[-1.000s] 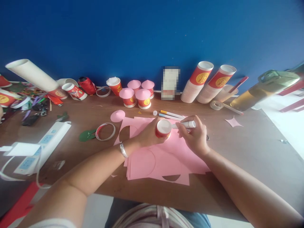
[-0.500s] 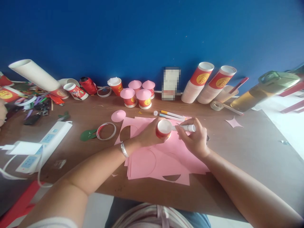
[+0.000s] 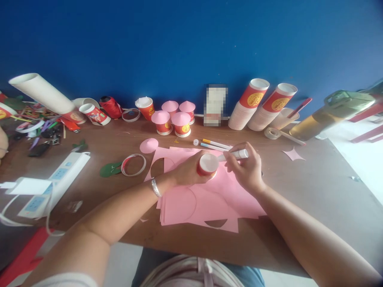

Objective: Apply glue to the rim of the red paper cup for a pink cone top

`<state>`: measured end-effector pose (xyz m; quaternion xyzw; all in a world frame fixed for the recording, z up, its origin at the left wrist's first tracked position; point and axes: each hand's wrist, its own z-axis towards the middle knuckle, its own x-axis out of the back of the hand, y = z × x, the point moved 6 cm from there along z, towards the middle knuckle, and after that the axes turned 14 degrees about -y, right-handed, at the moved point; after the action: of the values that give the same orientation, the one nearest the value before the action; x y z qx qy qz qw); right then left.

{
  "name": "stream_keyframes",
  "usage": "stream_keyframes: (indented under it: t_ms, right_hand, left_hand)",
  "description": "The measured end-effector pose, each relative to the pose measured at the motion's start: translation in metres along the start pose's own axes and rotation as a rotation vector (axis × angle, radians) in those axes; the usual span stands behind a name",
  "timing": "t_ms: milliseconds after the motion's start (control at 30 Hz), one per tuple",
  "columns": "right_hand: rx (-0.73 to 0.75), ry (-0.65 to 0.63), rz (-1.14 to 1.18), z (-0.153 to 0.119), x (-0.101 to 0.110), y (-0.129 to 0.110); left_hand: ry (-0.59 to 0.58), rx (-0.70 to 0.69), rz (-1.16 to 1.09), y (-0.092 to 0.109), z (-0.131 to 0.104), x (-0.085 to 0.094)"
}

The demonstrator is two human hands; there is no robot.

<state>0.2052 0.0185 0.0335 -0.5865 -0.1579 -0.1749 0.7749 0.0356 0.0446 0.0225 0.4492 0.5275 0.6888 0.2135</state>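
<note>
My left hand [image 3: 189, 166] is closed around a red paper cup [image 3: 208, 163], its white round end facing up. Pinched in my right hand [image 3: 247, 167] is a white tube [image 3: 239, 154], probably glue; its narrower end meets the cup's rim on the right side. Under both hands lies a stack of pink paper sheets [image 3: 179, 203] with circles drawn on and cut out. A loose pink paper cone [image 3: 149, 145] rests left of the sheets. Just beyond them are a small white cap [image 3: 196, 142] and two marker pens [image 3: 216, 144].
Several red cups with pink cone roofs [image 3: 180, 118] stand by the blue wall. Stacked paper cups [image 3: 254, 104], a tape roll [image 3: 273, 133] and a tilted bottle [image 3: 326, 111] are at right. At left are a power strip [image 3: 58, 183], a cup ring [image 3: 133, 165] and another person's hand [image 3: 2, 142].
The cup in my left hand has shifted slightly down and right. My right hand has tilted the tube, its outer end rising a little. The other person's hand at far left has moved slightly.
</note>
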Motion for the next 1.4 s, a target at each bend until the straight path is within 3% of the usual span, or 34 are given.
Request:
stream_keyframes:
  t_ms: [133,367,633,800,1067,1400]
  right_hand:
    - [-0.027,-0.035,-0.030,0.006,-0.002,-0.003]
    - [-0.083,-0.049,-0.028,0.011,0.001,0.000]
    - [-0.034,-0.143,-0.201,0.026,-0.001,-0.023]
    - [-0.016,-0.202,-0.341,0.035,-0.008,-0.031]
    - [-0.076,-0.232,-0.403,0.048,-0.010,-0.027]
    - [0.000,-0.232,-0.383,0.041,-0.008,-0.036]
  left_hand:
    - [-0.048,-0.007,0.044,-0.001,0.002,-0.003]
    - [0.001,0.005,0.080,-0.013,0.003,-0.007]
    - [-0.075,-0.040,0.150,0.007,0.006,-0.005]
    - [-0.022,-0.066,0.173,0.004,0.008,-0.005]
    - [-0.033,-0.017,0.129,-0.004,0.006,-0.005]
    - [-0.018,-0.043,0.148,-0.001,0.007,-0.003]
